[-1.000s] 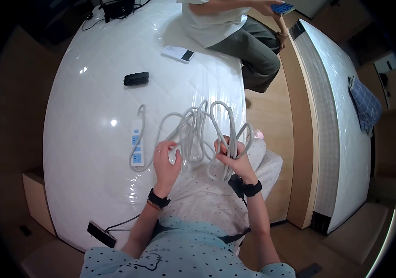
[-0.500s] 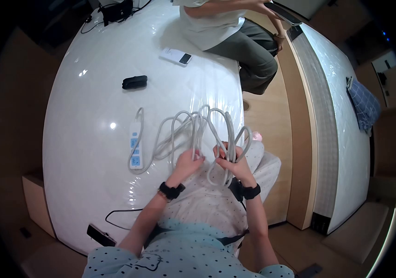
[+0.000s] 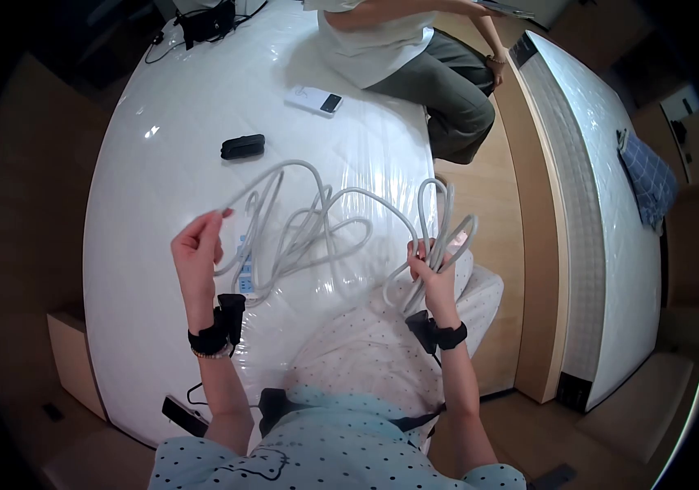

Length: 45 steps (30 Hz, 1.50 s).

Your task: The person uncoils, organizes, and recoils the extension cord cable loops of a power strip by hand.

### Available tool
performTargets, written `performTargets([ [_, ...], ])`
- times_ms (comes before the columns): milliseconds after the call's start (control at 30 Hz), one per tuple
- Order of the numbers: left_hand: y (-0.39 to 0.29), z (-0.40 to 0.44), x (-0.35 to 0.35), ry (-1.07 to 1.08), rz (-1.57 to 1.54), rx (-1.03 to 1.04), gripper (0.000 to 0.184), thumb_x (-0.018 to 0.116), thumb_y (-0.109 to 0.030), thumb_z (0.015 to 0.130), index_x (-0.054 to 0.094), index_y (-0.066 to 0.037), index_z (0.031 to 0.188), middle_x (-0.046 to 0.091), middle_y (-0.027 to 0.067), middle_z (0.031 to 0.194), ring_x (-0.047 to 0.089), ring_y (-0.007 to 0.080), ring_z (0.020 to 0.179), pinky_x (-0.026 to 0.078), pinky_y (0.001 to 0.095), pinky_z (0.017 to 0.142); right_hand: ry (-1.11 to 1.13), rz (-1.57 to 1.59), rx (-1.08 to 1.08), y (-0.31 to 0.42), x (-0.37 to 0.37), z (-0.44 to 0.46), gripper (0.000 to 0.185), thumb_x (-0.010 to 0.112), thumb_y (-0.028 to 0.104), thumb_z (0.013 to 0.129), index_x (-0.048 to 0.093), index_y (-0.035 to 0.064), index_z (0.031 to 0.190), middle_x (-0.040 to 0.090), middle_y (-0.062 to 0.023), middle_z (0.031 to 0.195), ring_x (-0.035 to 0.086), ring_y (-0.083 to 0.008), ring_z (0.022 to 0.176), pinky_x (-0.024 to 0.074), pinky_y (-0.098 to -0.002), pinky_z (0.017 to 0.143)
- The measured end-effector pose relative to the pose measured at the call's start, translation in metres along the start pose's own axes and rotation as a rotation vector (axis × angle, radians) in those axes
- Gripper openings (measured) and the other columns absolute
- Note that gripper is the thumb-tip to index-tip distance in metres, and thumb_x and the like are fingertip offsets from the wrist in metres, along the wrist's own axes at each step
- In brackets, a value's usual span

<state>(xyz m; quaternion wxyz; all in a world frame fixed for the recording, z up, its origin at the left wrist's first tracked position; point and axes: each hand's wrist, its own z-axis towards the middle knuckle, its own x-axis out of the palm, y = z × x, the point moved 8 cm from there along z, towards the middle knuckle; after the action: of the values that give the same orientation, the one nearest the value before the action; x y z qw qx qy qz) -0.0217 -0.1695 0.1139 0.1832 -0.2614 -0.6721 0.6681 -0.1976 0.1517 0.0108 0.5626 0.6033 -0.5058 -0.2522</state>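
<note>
My left hand [image 3: 198, 249] is raised over the left side of the plastic-covered mattress, its fingers pinched on a strand of grey power cord [image 3: 304, 164]. From there the cord arches across to my right hand [image 3: 433, 273], which is closed around several loops of it above my right thigh. More loops lie loosely tangled on the mattress between the two hands. A white power strip [image 3: 245, 283] with blue socket faces lies just right of my left wrist, partly covered by the cord. Both wrists wear black bands with small devices.
The mattress [image 3: 145, 196] bears a black case [image 3: 243, 147], a white phone-like box [image 3: 313, 100], a black bag [image 3: 206, 24] and a dark phone [image 3: 185, 416]. Another person [image 3: 431, 82] sits at its far right edge. A second mattress [image 3: 594, 204] stands to the right, with a blue checked cloth [image 3: 648, 181].
My left hand has moved away to the left, drawing a strand of cord out across the mattress. The right hand shifted slightly right, keeping its loops. The cord between them has spread out.
</note>
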Motion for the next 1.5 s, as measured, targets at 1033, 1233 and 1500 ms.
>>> performTargets([
  [1033,0.109,-0.051,0.079,0.173,0.893,0.372,0.013,0.066,-0.013,0.075,0.063,-0.005,0.085,0.062,0.0083,0.096,0.054,0.027,0.098,0.03,0.0485,0.097,0.318,0.144,0.083,0.013,0.035,-0.018,0.016,0.059,0.01,0.085,0.048,0.0012,0.092,0.057,-0.0087,0.068,0.058,-0.0156,0.061,0.0475,-0.0264,0.056],
  [1233,0.071,-0.086,0.115,0.428,0.638,0.206,0.01,0.063,-0.01,0.079,0.061,-0.002,0.084,0.061,0.0118,0.079,0.058,0.0248,0.077,0.042,0.0353,0.068,0.285,0.102,0.096,-0.004,0.057,-0.021,0.016,0.059,0.009,0.086,0.05,-0.0004,0.094,0.06,-0.0098,0.077,0.061,-0.0163,0.07,0.0487,-0.0283,0.069],
  [1500,0.076,-0.115,0.154,0.562,0.166,0.194,0.012,0.06,-0.013,0.084,0.06,-0.001,0.088,0.063,0.0102,0.076,0.059,0.0206,0.062,0.046,0.0289,0.057,0.072,0.216,0.252,-0.037,0.04,-0.025,0.017,0.063,0.008,0.081,0.052,0.0004,0.09,0.058,-0.006,0.075,0.06,-0.0151,0.07,0.0486,-0.0282,0.066],
])
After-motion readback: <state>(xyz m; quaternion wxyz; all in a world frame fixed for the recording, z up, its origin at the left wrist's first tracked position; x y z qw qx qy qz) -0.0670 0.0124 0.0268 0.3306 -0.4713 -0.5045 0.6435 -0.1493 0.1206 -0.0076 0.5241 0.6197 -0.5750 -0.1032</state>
